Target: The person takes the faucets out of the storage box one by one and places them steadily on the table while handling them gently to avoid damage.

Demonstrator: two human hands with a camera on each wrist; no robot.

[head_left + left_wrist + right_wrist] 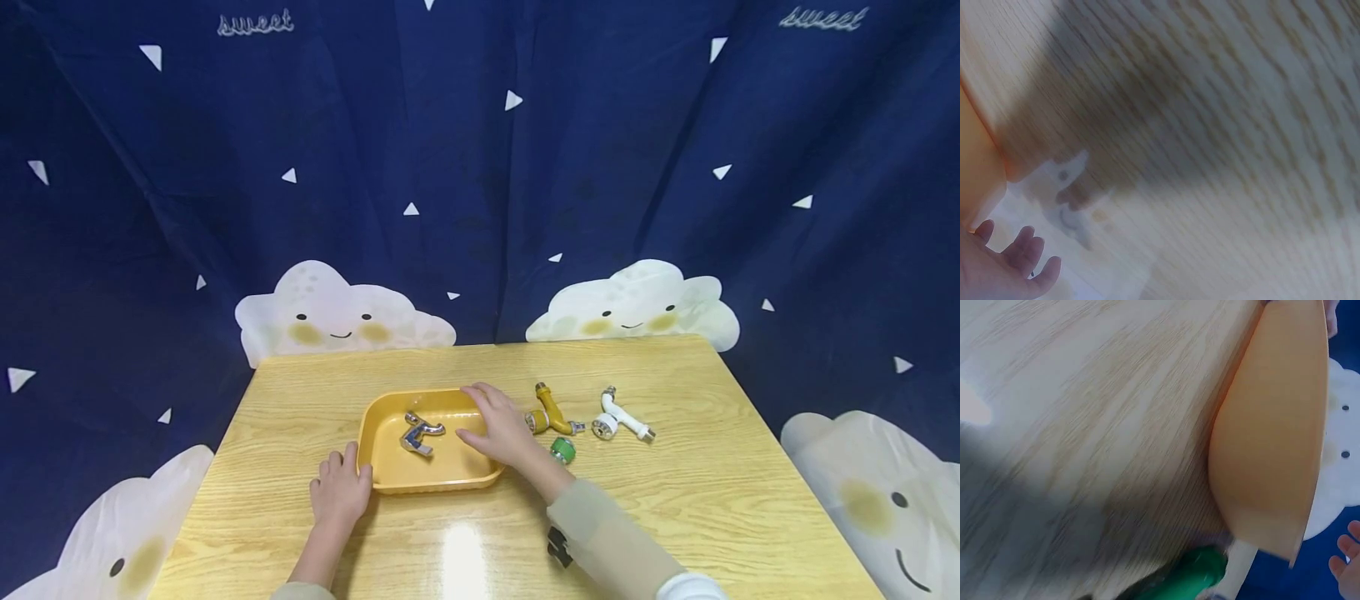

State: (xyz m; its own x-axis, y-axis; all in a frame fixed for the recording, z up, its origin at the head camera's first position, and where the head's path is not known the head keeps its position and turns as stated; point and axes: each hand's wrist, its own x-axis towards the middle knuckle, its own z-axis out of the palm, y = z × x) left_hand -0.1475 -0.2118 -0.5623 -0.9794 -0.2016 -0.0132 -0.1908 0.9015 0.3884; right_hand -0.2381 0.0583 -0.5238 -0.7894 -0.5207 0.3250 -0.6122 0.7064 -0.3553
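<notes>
A yellow-orange rectangular tray (435, 486) sits on the table with a chrome faucet (417, 435) lying inside it. My left hand (341, 487) is at the tray's near left corner, thumb beside the rim. Its fingers look relaxed in the left wrist view, close to the tray wall (977, 150). Over the tray's right end is my right hand (501, 427), thumb and fingers spread apart above the rim. The right wrist view shows loosely bent fingers (1349, 550) beyond the tray's side (1269, 431).
Right of the tray lie a yellow faucet (553, 410) and a white faucet (621, 417). A green-handled faucet (562, 451) is partly hidden by my right forearm. A black object (558, 547) shows beside the sleeve. The wooden table (720, 500) ends at a dark blue curtain (480, 167).
</notes>
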